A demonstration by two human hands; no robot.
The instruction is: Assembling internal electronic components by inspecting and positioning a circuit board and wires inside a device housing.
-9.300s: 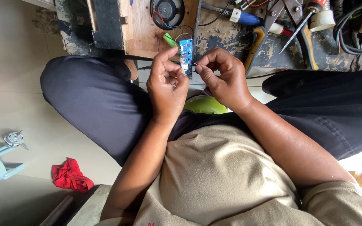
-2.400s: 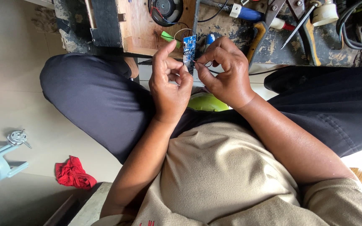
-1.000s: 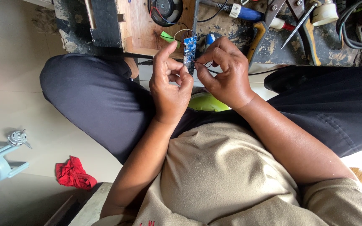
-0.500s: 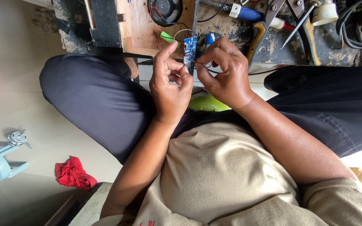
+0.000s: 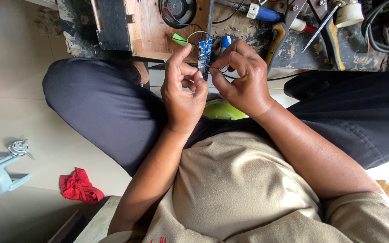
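Above my lap, I am pinching a small blue board [image 5: 205,50] upright with the left hand [image 5: 183,87], thumb and forefinger clamping its lower edge. The right hand [image 5: 241,76] is gripping a thin dark wire [image 5: 217,69] between its fingertips and meeting the board's edge (the exact contact is too small to make out). Doing this well, I judge, is calling for a steady left pinch and tiny right-hand moves. The bench [image 5: 248,31] is sitting just beyond, crowded with a screwdriver [image 5: 266,13] and pliers [image 5: 279,38], so open room is lying toward my knees.
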